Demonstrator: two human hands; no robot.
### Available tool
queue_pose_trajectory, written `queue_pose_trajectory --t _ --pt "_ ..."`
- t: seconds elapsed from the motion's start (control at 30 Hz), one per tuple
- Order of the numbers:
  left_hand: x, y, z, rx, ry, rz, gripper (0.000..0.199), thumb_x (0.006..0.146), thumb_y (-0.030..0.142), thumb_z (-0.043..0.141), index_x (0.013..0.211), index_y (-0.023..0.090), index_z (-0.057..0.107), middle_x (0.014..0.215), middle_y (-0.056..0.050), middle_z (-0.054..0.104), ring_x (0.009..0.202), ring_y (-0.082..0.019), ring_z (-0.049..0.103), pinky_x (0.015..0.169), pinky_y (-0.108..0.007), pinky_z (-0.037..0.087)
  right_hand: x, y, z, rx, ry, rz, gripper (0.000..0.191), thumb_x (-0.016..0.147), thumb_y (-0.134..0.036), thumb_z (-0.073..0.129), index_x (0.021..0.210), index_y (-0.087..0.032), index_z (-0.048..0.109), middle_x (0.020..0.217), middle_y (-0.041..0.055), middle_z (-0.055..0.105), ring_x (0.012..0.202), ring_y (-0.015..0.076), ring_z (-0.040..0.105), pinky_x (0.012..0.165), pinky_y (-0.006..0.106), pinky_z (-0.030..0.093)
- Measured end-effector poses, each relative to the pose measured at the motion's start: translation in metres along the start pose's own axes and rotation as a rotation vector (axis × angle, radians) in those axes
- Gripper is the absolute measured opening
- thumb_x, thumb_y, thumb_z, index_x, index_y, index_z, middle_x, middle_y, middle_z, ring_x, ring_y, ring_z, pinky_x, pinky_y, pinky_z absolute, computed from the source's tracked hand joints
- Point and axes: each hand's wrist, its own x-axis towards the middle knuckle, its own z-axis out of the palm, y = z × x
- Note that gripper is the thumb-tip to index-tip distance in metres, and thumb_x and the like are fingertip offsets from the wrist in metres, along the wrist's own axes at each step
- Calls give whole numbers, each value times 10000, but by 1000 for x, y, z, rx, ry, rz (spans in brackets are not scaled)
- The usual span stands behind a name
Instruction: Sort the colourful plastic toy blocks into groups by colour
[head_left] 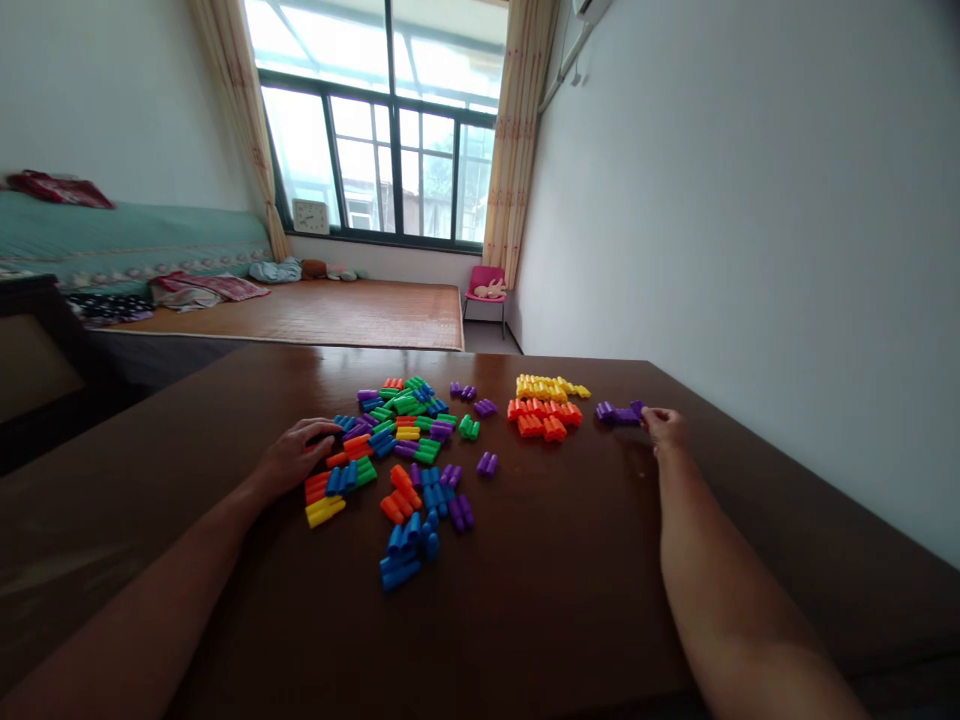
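My right hand [666, 428] is at the right of the table, its thumb and fingers pinched on a purple plastic block [637, 411] at the end of a short row of purple blocks [613, 412]. My left hand [301, 452] rests at the left edge of a mixed pile of ribbed plastic blocks [405, 403], fingers slightly curved with a gap between thumb and index finger. Close to its fingertips lie orange blocks [358, 447] and blue ones. No block shows in its grasp. Between the hands, yellow blocks [551, 387] and orange blocks [544, 412] stand lined up in rows.
Loose blue blocks [405, 540], orange blocks [401, 495] and purple blocks [487, 464] are scattered nearer me on the glossy brown table [540, 590]. Past the table's far edge are a bed [360, 310] with cloths and a pink chair [487, 275]. A white wall [735, 200] runs along the right.
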Motion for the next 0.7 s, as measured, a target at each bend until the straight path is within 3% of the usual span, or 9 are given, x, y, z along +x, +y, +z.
queue_pose_trajectory --t 0.13,0.27,0.43,0.53,0.63,0.7 --pt "0 2 -2 3 -7 2 524 741 607 465 1007 226 707 1164 -87 641 1093 -277 595 995 -397 455 1 -6 13 -271 -1 -168 217 660 -370 649 737 -183 571 720 57 656 690 200 633 668 328 511" --pt "-1 2 -2 -4 -11 0 524 735 624 473 993 235 710 1151 -80 650 1083 -276 598 987 -393 460 -1 -8 18 -530 -24 -164 204 686 -380 663 683 -189 591 726 86 655 714 231 630 697 368 489" --pt "-2 5 -2 -18 2 -12 521 733 631 472 969 233 711 1128 -70 653 1070 -262 597 992 -380 456 -4 -2 15 -568 -11 -189 230 675 -412 682 646 -199 600 650 59 619 641 211 592 667 369 481" --pt "-2 5 -1 -19 -3 -7 487 754 591 473 987 232 705 1145 -65 642 1089 -255 586 1005 -386 442 -4 -5 13 -555 10 -204 262 719 -441 640 721 -180 619 688 73 633 625 201 572 650 356 475" --pt "-3 3 1 -24 -5 6 465 773 555 473 1001 220 702 1155 -72 633 1097 -253 580 1015 -390 431 -15 -24 23 -462 68 -367 301 800 -422 545 885 -145 628 833 115 659 699 200 580 681 342 470" --pt "-3 3 1 -26 -3 11 463 778 535 470 1004 203 700 1153 -85 630 1093 -255 581 1012 -394 431 -35 -44 40 -388 6 -525 315 837 -404 495 967 -147 621 905 114 661 732 188 584 711 327 468"
